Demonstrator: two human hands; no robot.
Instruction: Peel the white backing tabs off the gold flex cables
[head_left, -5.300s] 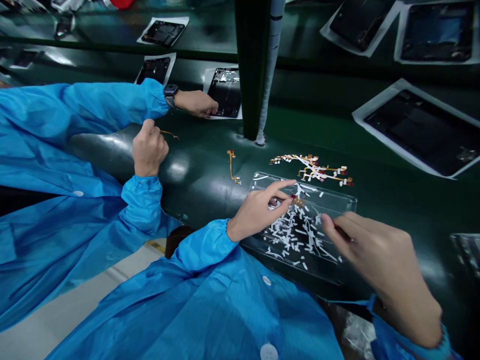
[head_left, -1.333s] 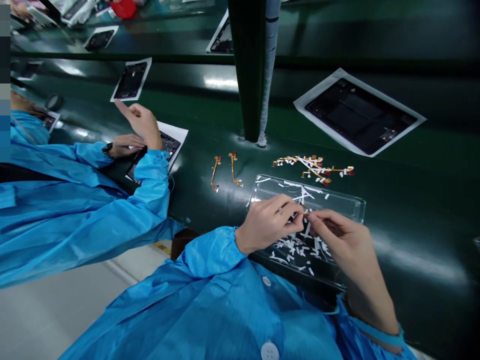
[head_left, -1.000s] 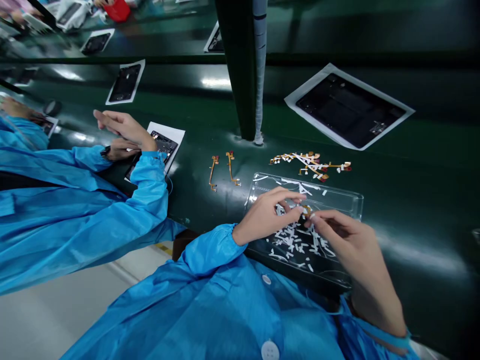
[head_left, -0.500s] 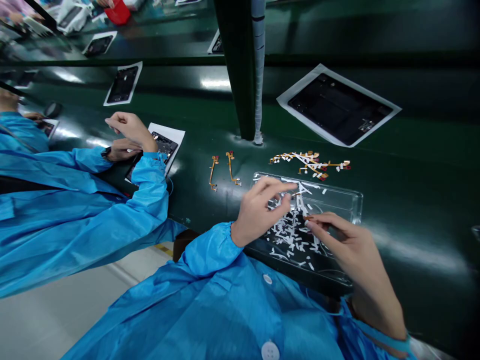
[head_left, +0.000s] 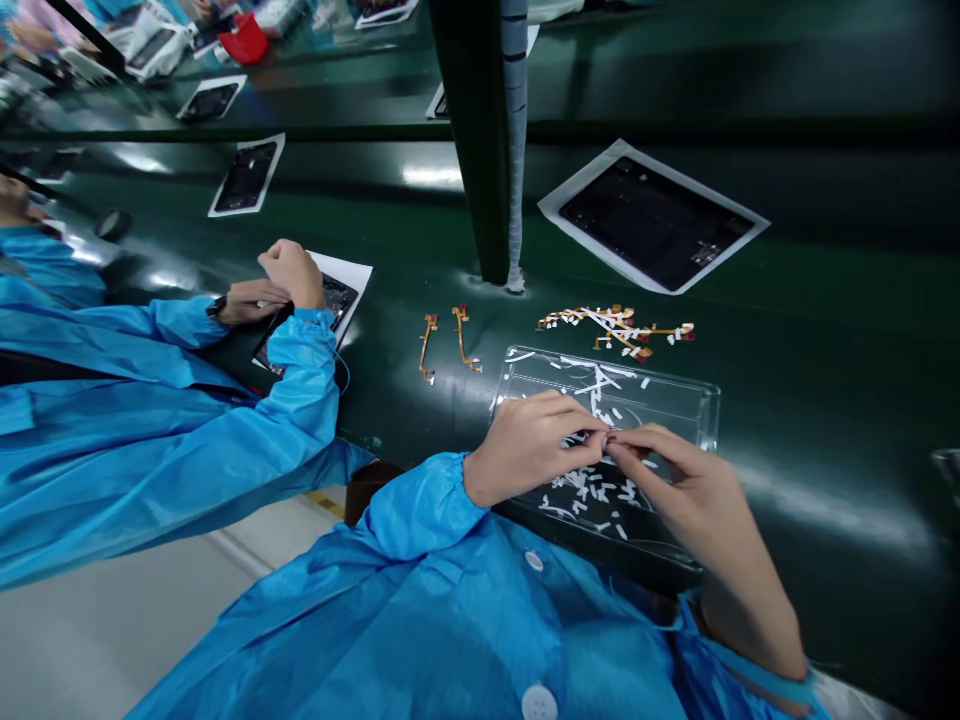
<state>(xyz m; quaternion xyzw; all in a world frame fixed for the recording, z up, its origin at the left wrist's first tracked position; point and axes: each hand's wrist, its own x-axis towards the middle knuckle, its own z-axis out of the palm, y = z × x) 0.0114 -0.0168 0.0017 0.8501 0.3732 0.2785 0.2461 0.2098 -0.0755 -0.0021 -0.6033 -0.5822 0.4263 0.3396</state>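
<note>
Over a clear plastic tray, the fingertips of both my hands meet. My right hand pinches a small flex cable, mostly hidden, with just a bit of white and orange showing. My left hand has its thumb and forefinger closed at the same spot, touching the piece. Inside the tray lie many loose white strips, partly covered by my hands. Behind the tray is a loose pile of orange flex cables with white tabs. Two single flex cables lie apart to the left.
A dark flat panel on a white sheet lies behind the pile. A green post with a wrapped grey conduit rises from the bench. On the left, a co-worker's hands are over another panel.
My left hand has come down and right, and its open fingers have closed against my right fingertips. My right hand has barely moved. The co-worker's raised hand has shifted right and down.
</note>
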